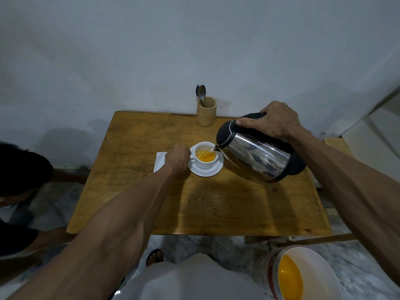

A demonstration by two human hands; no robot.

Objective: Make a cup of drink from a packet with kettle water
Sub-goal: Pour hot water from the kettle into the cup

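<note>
A white cup (pixel 205 163) stands on a white saucer (pixel 213 171) near the middle of the wooden table (pixel 194 208). Orange liquid fills part of the cup. My right hand (pixel 275 122) grips the black handle of a steel kettle (pixel 255 159), which is tilted left with its spout over the cup's rim; a thin stream of water runs into the cup. My left hand (pixel 177 158) rests at the cup's left side, fingers closed at its handle. A white packet or napkin (pixel 160 160) lies flat just left of the saucer, partly hidden by my hand.
A bamboo holder (pixel 206 114) with spoons (pixel 201 94) stands at the table's back edge by the wall. On the floor at bottom right, a white bucket (pixel 307 276) holds orange liquid. Another person crouches at the left edge (pixel 19 169). A wooden ledge (pixel 337 144) sits to the right.
</note>
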